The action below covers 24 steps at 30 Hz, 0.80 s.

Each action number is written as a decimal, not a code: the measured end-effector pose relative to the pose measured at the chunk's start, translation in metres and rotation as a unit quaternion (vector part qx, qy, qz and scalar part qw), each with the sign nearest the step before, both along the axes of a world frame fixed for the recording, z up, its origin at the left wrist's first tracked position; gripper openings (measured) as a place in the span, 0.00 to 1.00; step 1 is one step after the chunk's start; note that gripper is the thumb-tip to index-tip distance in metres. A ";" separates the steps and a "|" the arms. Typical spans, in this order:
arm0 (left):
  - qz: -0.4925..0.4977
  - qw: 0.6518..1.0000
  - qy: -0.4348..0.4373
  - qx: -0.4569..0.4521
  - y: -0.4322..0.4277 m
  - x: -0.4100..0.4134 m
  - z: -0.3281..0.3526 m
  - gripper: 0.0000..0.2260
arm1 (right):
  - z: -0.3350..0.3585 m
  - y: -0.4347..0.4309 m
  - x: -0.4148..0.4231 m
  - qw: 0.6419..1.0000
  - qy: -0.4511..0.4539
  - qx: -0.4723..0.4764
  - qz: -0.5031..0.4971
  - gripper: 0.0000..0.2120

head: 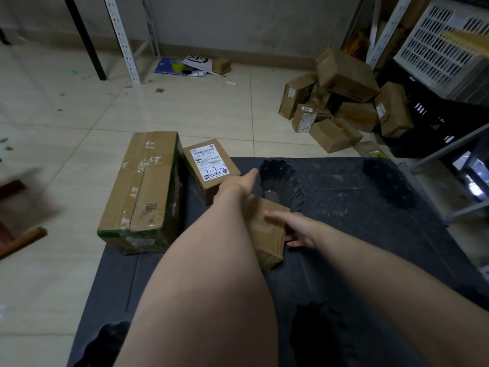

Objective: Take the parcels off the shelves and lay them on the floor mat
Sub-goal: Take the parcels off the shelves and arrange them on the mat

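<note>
A small plain brown parcel lies low over the dark floor mat, held between both my hands. My right hand grips its right side, fingers across the top. My left hand holds the parcel's far left end with the thumb stretched forward; its fingers are hidden. A labelled small parcel marked 3-3-3 sits at the mat's far left corner. Beside it a large taped carton lies along the mat's left edge, partly on the tiles.
A heap of several brown parcels lies on the tiles at the right by the metal shelf frame. White and black crates stand far right. Tape and papers lie near the back wall. Shelf posts rise at back left.
</note>
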<state>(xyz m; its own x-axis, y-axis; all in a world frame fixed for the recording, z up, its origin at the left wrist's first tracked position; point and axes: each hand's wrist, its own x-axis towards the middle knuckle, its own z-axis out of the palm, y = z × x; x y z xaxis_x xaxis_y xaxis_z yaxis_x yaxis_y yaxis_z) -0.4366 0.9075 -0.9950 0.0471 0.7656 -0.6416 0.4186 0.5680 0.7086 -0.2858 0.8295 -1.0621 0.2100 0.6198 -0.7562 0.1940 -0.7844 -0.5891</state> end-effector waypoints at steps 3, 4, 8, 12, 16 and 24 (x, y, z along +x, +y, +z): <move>0.021 0.997 0.051 0.061 0.002 -0.001 -0.004 0.28 | 0.001 -0.002 -0.002 1.000 0.011 -0.001 -0.006 0.38; 0.033 0.995 0.061 0.075 0.003 -0.002 -0.005 0.24 | 0.002 -0.002 -0.003 1.000 0.015 0.002 -0.012 0.38; 0.023 0.982 0.099 0.156 0.010 -0.001 -0.003 0.18 | 0.012 0.001 -0.001 0.997 0.024 0.036 -0.069 0.34; -0.001 0.966 0.028 0.258 0.011 0.010 0.008 0.10 | 0.031 0.009 0.008 0.984 0.031 0.065 -0.162 0.39; -0.003 0.956 -0.125 0.265 0.008 0.021 0.022 0.06 | 0.046 0.016 0.020 0.950 0.091 0.131 -0.267 0.40; -0.036 0.964 -0.168 0.202 0.009 0.021 0.024 0.04 | 0.057 0.012 0.018 0.959 0.088 0.044 -0.264 0.56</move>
<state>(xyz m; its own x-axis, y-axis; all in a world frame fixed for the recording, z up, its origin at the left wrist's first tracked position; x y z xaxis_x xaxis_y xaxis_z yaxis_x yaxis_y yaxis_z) -0.4161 0.9168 -0.9712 0.2624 0.9370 -0.2306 0.1553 0.1948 0.9685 -0.2679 0.8417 -1.0054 0.3857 0.5247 -0.7589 -0.3266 -0.6916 -0.6442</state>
